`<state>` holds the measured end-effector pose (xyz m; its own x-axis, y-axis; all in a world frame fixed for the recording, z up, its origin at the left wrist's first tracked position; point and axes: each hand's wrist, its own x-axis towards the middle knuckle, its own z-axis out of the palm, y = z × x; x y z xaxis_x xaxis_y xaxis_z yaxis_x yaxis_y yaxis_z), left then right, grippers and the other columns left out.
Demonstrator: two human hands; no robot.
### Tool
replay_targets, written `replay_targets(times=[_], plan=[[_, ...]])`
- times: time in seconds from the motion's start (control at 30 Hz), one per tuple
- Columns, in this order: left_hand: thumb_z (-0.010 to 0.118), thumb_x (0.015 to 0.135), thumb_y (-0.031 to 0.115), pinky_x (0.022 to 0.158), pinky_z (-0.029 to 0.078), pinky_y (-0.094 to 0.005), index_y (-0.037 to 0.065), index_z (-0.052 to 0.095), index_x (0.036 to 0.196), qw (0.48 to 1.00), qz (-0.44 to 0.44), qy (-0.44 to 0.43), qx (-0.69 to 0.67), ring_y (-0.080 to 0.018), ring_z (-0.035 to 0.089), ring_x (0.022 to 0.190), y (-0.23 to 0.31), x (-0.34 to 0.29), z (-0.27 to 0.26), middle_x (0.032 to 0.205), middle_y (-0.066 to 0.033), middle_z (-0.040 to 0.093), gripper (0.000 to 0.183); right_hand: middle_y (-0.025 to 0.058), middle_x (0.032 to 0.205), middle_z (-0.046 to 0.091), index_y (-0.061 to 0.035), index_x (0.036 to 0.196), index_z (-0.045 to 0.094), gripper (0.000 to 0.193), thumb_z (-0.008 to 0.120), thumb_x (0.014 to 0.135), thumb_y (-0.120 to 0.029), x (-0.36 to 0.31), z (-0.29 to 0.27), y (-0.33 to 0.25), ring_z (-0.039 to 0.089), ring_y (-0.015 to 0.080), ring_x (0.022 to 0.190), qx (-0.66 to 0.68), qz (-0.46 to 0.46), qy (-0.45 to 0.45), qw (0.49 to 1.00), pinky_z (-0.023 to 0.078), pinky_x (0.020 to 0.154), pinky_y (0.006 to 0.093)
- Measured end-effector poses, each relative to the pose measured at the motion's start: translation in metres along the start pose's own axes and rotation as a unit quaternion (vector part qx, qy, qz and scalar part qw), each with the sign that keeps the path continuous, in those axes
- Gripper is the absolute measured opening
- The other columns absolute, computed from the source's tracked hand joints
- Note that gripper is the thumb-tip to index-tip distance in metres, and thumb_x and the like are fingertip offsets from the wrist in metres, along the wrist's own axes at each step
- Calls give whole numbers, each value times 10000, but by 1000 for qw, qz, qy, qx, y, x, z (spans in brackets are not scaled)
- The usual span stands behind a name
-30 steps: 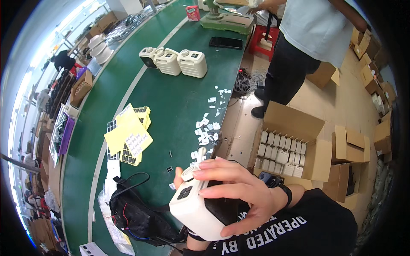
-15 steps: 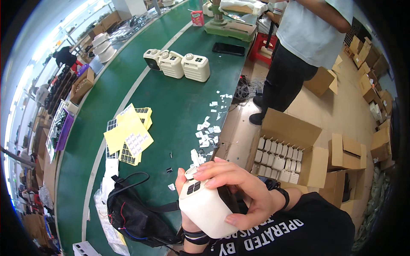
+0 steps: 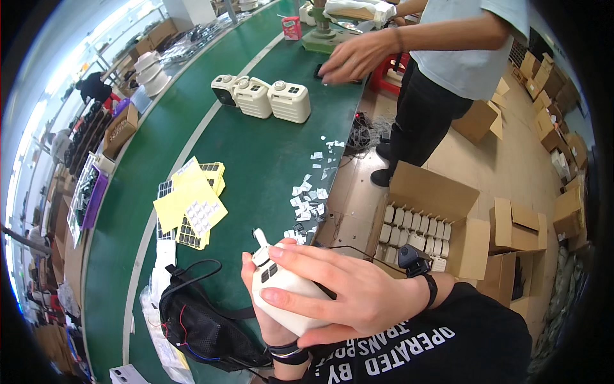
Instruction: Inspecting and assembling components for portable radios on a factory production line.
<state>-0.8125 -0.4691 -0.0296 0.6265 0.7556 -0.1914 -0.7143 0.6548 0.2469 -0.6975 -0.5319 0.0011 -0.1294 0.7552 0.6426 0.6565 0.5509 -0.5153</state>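
Over the table's near edge I hold a cream jerrycan-shaped device (image 3: 286, 296) in both hands. It is tilted, with a round knob and a group of dark square pads on its top face. My left hand (image 3: 271, 329) grips it from the left and beneath, mostly hidden behind it. My right hand (image 3: 348, 289) is closed over its right side, fingers across the top and upper face. A small cream piece (image 3: 259, 237) sticks up just past the knob; whether it is joined to the device I cannot tell.
Three similar devices (image 3: 289, 102) stand farther up the green table (image 3: 256, 160). Yellow sticker sheets (image 3: 192, 201) lie left, paper scraps (image 3: 308, 201) along the right edge, a black mesh bag (image 3: 208, 326) near. A co-worker's hand (image 3: 358, 59) reaches over the table. An open carton (image 3: 435, 192) holds several cream units.
The device has shifted left and turned in my hands, and my right fingers now reach farther across its face. The co-worker's arm has come down over the dark phone.
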Motion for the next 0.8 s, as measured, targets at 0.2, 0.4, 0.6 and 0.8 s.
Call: replay_targets(times=[0.2,0.4,0.6,0.8], plan=[[330,889,540,808,428,-316,38,525,1070,988,-66,121,71,-202,528,881,15,9,-15,968,-84,557,568,250,1231,467,-68,1039,607,367,676,742,-272,1,11,11,456,408,1142,71,-40,50,995,430,905,401],[386,883,514,791,449,-308,16,514,1083,994,-20,99,33,-205,541,895,20,8,-21,1012,-115,566,552,271,1215,484,-90,908,686,255,725,703,-237,-2,16,20,376,486,1184,260,-71,48,962,319,972,496],[371,905,468,760,461,-303,-9,520,1087,999,-10,13,48,-202,565,855,25,5,-20,984,-122,587,532,273,1214,485,-83,882,697,238,733,694,-226,-2,17,19,357,512,1185,292,-91,53,951,309,971,522],[332,915,469,730,472,-307,-9,521,1079,998,-1,4,65,-199,578,827,24,-2,-12,939,-118,602,539,274,1230,468,-75,889,696,253,746,683,-212,-5,18,21,358,505,1188,293,-109,39,949,320,974,505]])
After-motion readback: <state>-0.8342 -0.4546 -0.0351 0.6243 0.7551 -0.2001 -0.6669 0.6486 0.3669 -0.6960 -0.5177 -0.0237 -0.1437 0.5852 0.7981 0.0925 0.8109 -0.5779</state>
